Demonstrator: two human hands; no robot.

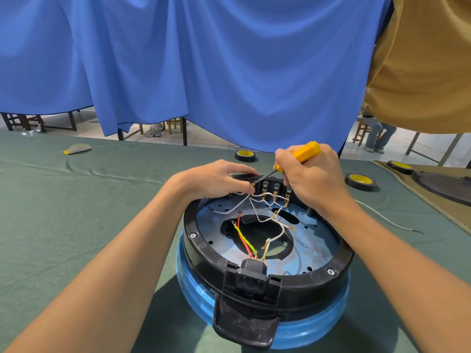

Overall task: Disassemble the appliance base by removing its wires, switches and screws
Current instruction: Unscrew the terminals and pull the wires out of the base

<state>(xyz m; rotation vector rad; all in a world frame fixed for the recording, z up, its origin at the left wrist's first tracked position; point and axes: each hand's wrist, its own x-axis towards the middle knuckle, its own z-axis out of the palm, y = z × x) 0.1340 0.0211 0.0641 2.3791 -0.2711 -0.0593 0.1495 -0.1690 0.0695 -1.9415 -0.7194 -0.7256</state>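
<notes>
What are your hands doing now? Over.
Right hand grips yellow screwdriver, tip at leftmost switch. Left hand pinches white wire there. Other wires crowd the tip. Over.

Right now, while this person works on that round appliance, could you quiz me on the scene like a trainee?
1. True or false: the right hand grips a yellow-handled screwdriver.
2. The screwdriver's tip is at: A) the power socket; B) the row of switches; C) a tape roll.
3. What colour is the wire running out from under the left hand and its fingers?
Key: 1 true; 2 B; 3 white.
</notes>
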